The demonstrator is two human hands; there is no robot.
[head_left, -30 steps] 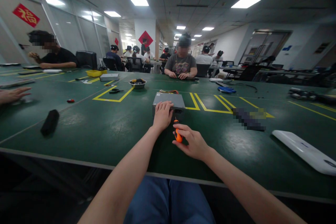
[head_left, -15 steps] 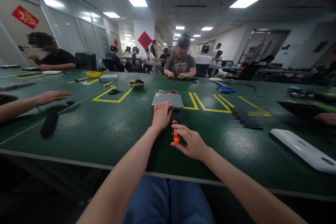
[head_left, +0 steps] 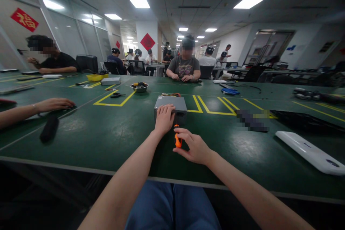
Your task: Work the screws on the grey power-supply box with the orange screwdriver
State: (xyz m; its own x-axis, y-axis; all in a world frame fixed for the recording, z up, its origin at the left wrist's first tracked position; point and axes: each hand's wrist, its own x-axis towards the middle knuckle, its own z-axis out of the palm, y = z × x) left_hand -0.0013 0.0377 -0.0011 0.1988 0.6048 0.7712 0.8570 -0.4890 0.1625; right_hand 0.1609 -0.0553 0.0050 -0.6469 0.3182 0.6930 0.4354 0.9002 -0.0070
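Note:
A grey metal computer power supply [head_left: 178, 102] sits on the green table in front of me, its cables bunched at the far side. My left hand [head_left: 164, 116] grips it, with fingers laid over the top and thumb down by the front face. Between thumb and fingers, my right hand [head_left: 191, 145] is closed on an orange and black screwdriver [head_left: 178, 140]. The screwdriver points at the front of the power supply. Its tip is too blurred to tell whether it touches the case.
A black pouch-like object [head_left: 50, 128] lies left, near another person's hand [head_left: 55, 104]. Rightward are a blurred dark object [head_left: 252, 120] and a white casing [head_left: 309, 152]. Further back stand a metal bowl [head_left: 139, 89] and a yellow tray [head_left: 97, 77]; a person [head_left: 184, 64] sits opposite.
The screwdriver has tilted slightly and shifted a little left in my right hand. My left hand stays on the power supply. At left, the other person's hand has lowered onto the table.

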